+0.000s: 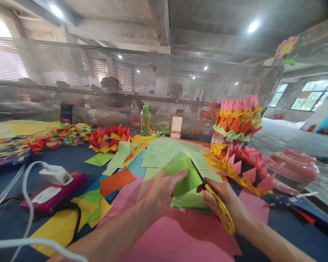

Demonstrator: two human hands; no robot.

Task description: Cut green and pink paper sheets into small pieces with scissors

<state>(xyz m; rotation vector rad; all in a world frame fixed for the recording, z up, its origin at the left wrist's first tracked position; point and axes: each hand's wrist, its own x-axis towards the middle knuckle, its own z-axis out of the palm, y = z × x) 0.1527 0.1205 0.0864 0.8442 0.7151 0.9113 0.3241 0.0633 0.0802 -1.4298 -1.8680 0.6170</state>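
Observation:
My left hand (166,189) pinches a piece of bright green paper (184,178), its thumb lying on top of the sheet. In my right hand (221,203) is a pair of scissors (220,205) with yellow handles, and its dark blade lies along the paper's right edge. How far the blades are apart I cannot tell. Below and behind the hands lie pale green sheets (160,154), some cut into smaller pieces. A large pink sheet (177,236) spreads under my wrists.
On the left are a magenta power strip (76,182) with a white charger (56,174), yellow paper (54,225) and a heap of scraps (60,136). Folded paper crowns (109,138), a green bottle (145,122), a layered paper flower basket (236,120) and red plastic bowls (292,169) stand around.

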